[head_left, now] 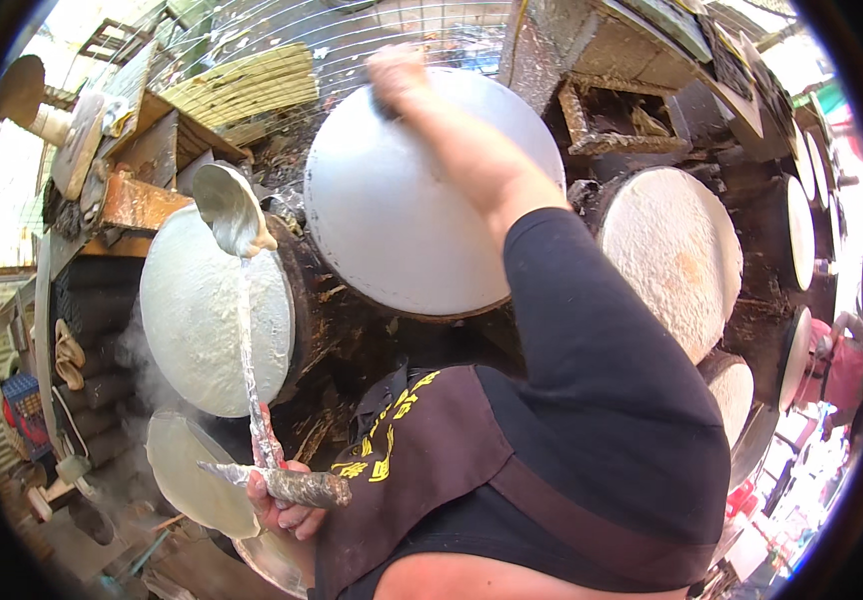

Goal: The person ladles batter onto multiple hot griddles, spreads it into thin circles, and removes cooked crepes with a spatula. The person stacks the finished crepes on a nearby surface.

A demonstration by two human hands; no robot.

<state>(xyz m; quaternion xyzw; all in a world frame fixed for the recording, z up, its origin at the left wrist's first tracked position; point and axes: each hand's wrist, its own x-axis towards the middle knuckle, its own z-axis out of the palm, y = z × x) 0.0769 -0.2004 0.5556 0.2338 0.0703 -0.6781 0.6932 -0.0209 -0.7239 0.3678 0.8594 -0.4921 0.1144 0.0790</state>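
My left hand [292,505], low in the view, is closed around the long batter-crusted handle of a ladle [227,205]. Pale batter coats the ladle's bowl, which hangs over a round griddle [167,350] covered in white batter. The same hand grips a short tool with a thick, crusted handle [307,488] and a pointed, whitish end. My right arm stretches forward across a bare grey round griddle [402,210]. At its far rim, my right hand [399,75] curls over something dark, mostly hidden beneath the fingers.
On the right, another griddle [672,255] carries a bubbly pale sheet, with smaller round ones below it. A thin pale sheet [197,470] lies at lower left, where steam rises. Wooden boxes [147,165] and a corrugated yellowish panel [242,90] stand beyond.
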